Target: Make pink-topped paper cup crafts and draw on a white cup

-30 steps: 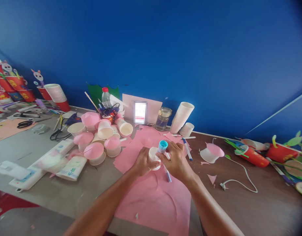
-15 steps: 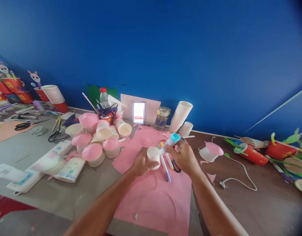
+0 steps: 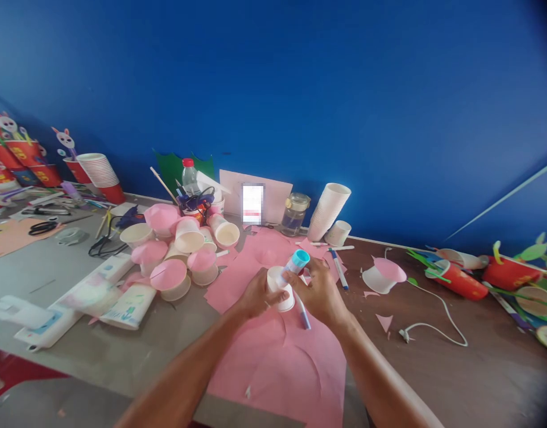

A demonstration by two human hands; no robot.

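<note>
A small white paper cup is in my left hand, fingers and thumb wrapped round its side. Pinched in my right hand is a glue stick with a bright blue end pointing up and toward me. Its lower end meets the cup's rim; whether it touches the rim or reaches inside is hidden by my fingers. Beneath both hands lies a large pink paper sheet. A marker rests on it just under my right hand.
Left of my hands stand several white cups with pink paper tops, beside a white power strip. A stack of white cups and a glass jar stand by the wall. One pink-topped cup and a white cable lie right.
My right hand has brought the glue stick left and down onto the cup's rim. The left hand holds the cup in nearly the same place. A blue-capped marker now shows right of my hand.
</note>
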